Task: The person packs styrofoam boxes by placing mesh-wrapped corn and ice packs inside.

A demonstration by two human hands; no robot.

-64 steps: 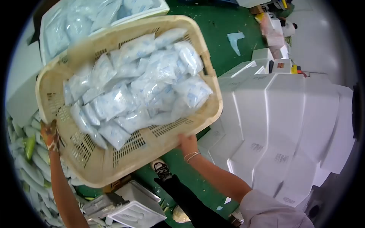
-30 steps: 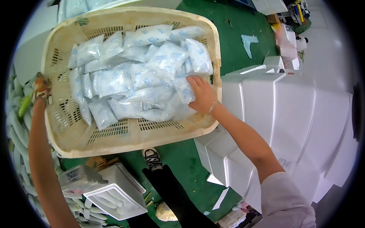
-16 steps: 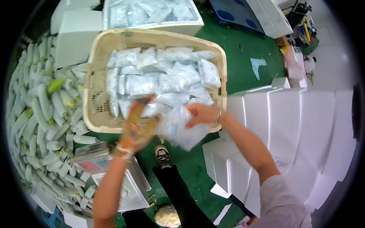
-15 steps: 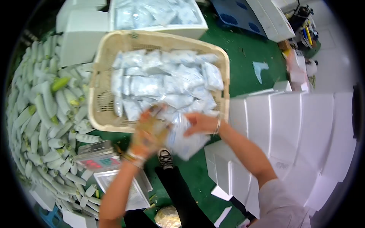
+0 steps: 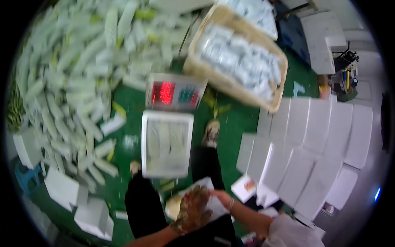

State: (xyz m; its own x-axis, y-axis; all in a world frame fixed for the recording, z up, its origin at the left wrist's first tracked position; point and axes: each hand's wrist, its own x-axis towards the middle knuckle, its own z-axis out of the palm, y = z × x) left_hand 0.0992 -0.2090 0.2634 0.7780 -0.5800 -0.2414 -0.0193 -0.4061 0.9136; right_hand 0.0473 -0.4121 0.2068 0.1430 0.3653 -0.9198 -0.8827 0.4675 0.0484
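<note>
Low in the view, close to my lap, my left hand [image 5: 192, 209] wears a stained, patterned glove and is pressed on a white plastic ice pack [image 5: 217, 207]. My right hand [image 5: 223, 198] is bare and pinches the upper edge of the same pack. Motion blur and the glove hide part of the pack and the left fingertips. A pale yellowish bundle [image 5: 173, 206] sits just left of the gloved hand. In front of my hands, a white foam box [image 5: 145, 144] holds several long vegetables in net sleeves, close to a digital scale [image 5: 187, 88] with a lit red display.
A cream plastic basket [image 5: 222, 88] full of ice packs stands at the upper right. Sleeved long vegetables [image 5: 78, 61] are heaped at the left. Stacked white foam boxes [image 5: 304, 144] fill the right side. More foam pieces [image 5: 61, 187] and a blue stool [image 5: 26, 179] are at lower left.
My hands have moved from the basket's near edge down to my lap, with the ice pack between them. The view has turned left, showing the scale and foam box fully.
</note>
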